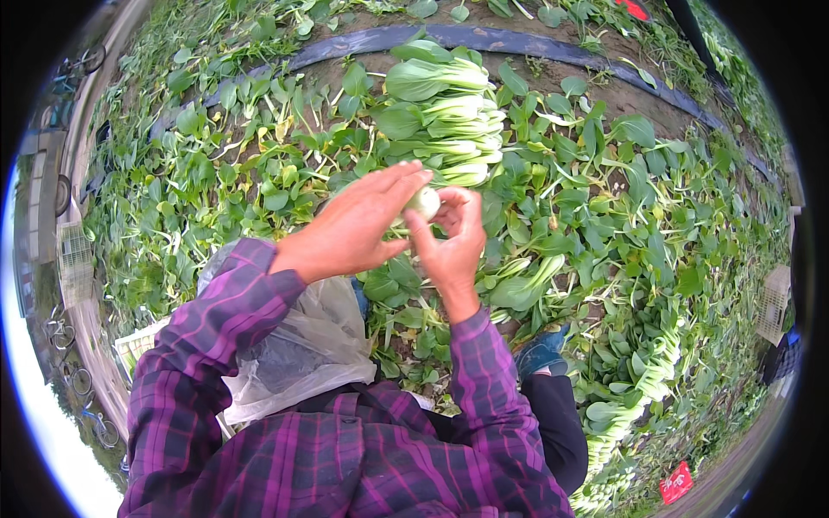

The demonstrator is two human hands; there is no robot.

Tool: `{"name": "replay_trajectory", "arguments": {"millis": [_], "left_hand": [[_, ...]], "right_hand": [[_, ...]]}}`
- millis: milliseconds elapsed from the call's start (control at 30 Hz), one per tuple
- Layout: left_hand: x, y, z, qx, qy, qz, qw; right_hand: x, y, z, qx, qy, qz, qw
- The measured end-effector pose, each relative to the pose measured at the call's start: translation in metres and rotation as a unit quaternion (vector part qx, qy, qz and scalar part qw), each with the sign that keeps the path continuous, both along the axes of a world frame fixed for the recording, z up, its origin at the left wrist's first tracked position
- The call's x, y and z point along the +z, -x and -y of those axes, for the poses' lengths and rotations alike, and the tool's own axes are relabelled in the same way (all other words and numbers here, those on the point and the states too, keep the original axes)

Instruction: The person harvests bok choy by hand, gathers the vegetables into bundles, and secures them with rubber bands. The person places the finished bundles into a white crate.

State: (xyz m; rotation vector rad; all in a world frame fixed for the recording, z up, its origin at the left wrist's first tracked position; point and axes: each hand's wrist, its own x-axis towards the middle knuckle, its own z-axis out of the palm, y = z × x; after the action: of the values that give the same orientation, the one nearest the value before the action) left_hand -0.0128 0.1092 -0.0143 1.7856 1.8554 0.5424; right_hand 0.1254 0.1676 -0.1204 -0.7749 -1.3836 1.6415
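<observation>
A head of bok choy (pixel 424 202) is between my two hands, its pale base facing right. My left hand (pixel 350 223) lies over its leafy side, fingers stretched out and thumb beneath. The fingers of my right hand (pixel 453 243) curl at the base, with the thumb against it. Most of this head's leaves are hidden by the left hand. Just beyond my hands, a row of bok choy heads (pixel 453 116) lies stacked on the ground, bases to the right and leaves to the left. Two or so loose heads (pixel 528 285) rest right of my right wrist.
Cut leaves (pixel 272 168) litter the soil. A dark plastic strip (pixel 363 42) crosses the far side. A clear plastic sheet (pixel 304 337) covers my lap. Another line of bok choy (pixel 654 375) lies at right, near a red packet (pixel 677 482). Crates (pixel 772 304) stand at both sides.
</observation>
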Motion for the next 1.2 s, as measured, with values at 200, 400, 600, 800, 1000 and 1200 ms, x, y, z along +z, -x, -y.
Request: {"name": "replay_trajectory", "arguments": {"millis": [200,400,600,800,1000,1200], "left_hand": [[0.007,-0.009,0.001,0.155,0.044,0.248,0.955],[0.013,-0.009,0.008,0.189,0.045,0.354,0.915],[0.02,-0.012,0.002,0.265,0.054,0.328,0.905],[0.011,-0.012,0.007,0.219,0.049,0.327,0.918],[0.023,-0.027,0.009,0.08,-0.066,0.265,0.959],[0.037,-0.037,0.026,0.007,-0.07,0.402,0.913]], "right_hand": [[-0.054,-0.024,-0.042,-0.026,0.105,0.033,0.994],[-0.182,-0.014,-0.093,-0.067,0.066,0.363,0.927],[-0.192,0.009,-0.084,-0.13,0.046,0.236,0.962],[-0.075,-0.014,-0.053,-0.065,-0.032,0.055,0.996],[0.05,-0.042,-0.009,-0.031,-0.113,-0.028,0.993],[0.087,-0.048,0.04,-0.002,-0.081,-0.098,0.992]]}}
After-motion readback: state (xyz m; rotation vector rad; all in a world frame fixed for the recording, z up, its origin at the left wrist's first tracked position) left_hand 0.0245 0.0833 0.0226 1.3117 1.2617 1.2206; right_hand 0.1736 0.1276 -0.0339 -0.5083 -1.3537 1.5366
